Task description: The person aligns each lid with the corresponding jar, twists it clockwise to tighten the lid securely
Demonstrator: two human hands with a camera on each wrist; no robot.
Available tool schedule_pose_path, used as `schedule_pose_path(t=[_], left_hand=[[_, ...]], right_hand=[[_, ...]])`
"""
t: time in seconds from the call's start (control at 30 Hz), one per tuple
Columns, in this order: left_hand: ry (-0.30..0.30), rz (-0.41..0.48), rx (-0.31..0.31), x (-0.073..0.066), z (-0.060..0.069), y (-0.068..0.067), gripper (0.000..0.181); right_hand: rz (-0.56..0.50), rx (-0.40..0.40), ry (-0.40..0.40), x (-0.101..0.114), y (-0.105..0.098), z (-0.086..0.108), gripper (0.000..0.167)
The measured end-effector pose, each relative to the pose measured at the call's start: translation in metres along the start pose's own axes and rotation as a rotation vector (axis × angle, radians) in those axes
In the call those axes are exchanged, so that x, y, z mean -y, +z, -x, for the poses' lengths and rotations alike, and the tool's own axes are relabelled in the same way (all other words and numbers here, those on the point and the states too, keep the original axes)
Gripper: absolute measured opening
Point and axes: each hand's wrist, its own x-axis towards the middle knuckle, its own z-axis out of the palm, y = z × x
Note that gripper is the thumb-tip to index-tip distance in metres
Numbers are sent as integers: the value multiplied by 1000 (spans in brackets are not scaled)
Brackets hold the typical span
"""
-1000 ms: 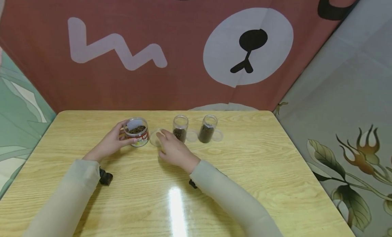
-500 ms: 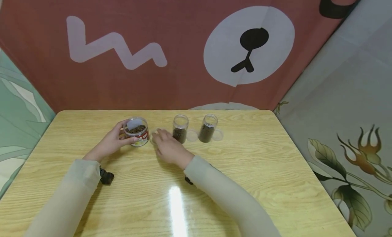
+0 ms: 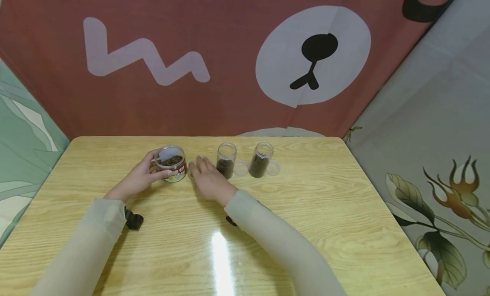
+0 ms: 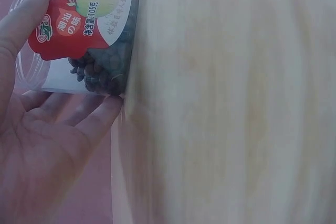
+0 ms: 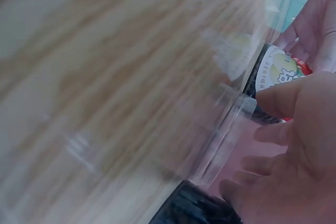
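My left hand [image 3: 147, 172] grips the side of a lidless clear plastic jar [image 3: 177, 173] partly filled with dark dried pieces. Its red, white and green label shows in the left wrist view, where the thumb [image 4: 26, 17] presses one side and the fingers support the other. Just right of that jar, my right hand [image 3: 208, 181] is over a clear round lid [image 5: 223, 140] lying on the table. The right fingers are spread and lightly bent around the lid, thumb near its edge; whether they touch it is unclear. In the head view the hand hides most of the lid.
Two taller lidless clear jars with dark contents, a middle jar [image 3: 224, 166] and a right jar [image 3: 259, 162], stand right of my right hand. Beside them lie a clear lid [image 3: 241, 169] and another lid [image 3: 273, 168]. The wooden table [image 3: 325, 211] meets a brown cloth backdrop [image 3: 172, 113].
My right hand has shifted left and slightly away from me, covering more of the lid, and its fingers have straightened. The left hand and its jar have stayed in place.
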Motion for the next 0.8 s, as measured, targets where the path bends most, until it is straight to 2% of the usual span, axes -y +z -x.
schedule_pose_path(t=[0.37,0.57,0.8], left_hand=[[8,-27,1,1,0,0,94],[-12,-33,7,2,0,-1,96],[-31,-22,10,2,-1,-2,97]], right_hand=[[-35,58,76,3,2,-10,58],[-52,84,100,3,2,-18,61],[-7,111,113,4,2,-23,62]])
